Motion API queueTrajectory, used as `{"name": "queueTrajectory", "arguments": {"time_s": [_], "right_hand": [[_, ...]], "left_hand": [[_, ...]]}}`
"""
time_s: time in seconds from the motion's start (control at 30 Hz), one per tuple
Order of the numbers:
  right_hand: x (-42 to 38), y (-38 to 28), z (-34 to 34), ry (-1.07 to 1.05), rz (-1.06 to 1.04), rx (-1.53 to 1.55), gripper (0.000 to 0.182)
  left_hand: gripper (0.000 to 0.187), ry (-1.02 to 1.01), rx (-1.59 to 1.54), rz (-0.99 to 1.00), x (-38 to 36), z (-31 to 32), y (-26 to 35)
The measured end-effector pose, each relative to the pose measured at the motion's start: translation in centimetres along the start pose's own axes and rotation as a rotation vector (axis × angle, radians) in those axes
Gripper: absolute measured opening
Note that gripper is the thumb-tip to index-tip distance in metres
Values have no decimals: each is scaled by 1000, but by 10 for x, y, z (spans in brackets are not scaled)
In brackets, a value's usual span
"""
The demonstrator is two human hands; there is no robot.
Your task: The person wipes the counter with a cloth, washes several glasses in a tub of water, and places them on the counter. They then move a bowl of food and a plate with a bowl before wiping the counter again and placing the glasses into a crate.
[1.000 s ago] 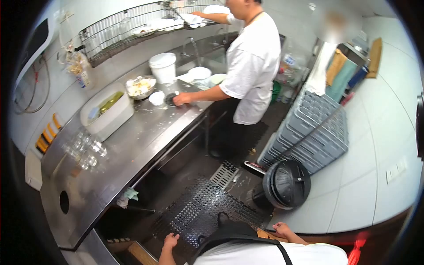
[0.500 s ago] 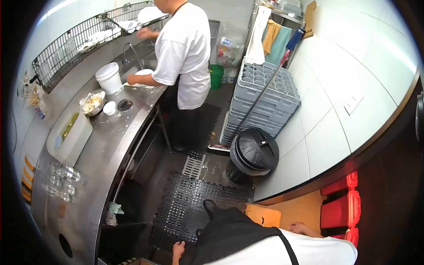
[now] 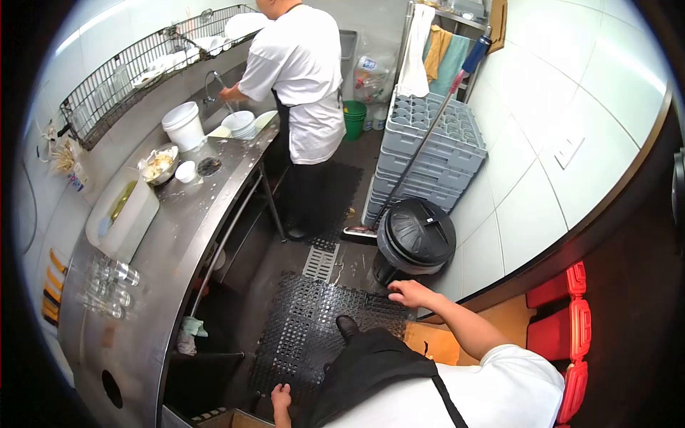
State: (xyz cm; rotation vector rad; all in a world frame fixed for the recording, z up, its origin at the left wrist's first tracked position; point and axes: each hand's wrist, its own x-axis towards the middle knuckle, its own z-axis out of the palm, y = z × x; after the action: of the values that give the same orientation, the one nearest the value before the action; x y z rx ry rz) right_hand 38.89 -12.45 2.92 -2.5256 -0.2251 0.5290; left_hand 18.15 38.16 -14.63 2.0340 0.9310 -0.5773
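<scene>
My right hand (image 3: 412, 292) is stretched forward, just short of the black lidded bin (image 3: 417, 239). It holds nothing, and its fingers are loosely extended and apart. Low in the view, my left hand (image 3: 282, 396) hangs beside my black apron (image 3: 367, 374), over the dark floor by the steel counter. Its fingers are slightly curled and partly spread, with nothing visible in them. The bin's lid is on, and a clear liner shows around its rim.
A co-worker (image 3: 308, 85) stands at the sink near white containers (image 3: 240, 125). The steel counter (image 3: 171, 235) carries glasses (image 3: 107, 289), a plastic tub (image 3: 123, 214) and a white bucket (image 3: 183, 128). Grey crates (image 3: 427, 153) and a long-handled squeegee (image 3: 428, 135) stand behind the bin; red-lidded boxes (image 3: 564, 328) sit right.
My right hand has swung from beside my body forward to near the bin. My left hand shifts slightly left. The co-worker's raised hand has come down from the rack to the tap.
</scene>
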Motion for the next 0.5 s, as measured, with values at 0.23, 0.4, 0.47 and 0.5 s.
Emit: {"name": "queueTrajectory", "arguments": {"time_s": [0.23, 0.4, 0.47, 0.5], "right_hand": [[14, 8, 8, -189, 72, -21, 44], [-36, 56, 19, -249, 206, -107, 45], [-62, 72, 20, -288, 284, -139, 47], [-77, 77, 18, -323, 341, -132, 48]], "left_hand": [[51, 66, -191, -26, -16, 25, -58], [57, -93, -81, -167, -12, 78, -114], [62, -132, -7, -136, -8, 96, -138], [62, -143, -10, -142, -5, 98, -140]]}}
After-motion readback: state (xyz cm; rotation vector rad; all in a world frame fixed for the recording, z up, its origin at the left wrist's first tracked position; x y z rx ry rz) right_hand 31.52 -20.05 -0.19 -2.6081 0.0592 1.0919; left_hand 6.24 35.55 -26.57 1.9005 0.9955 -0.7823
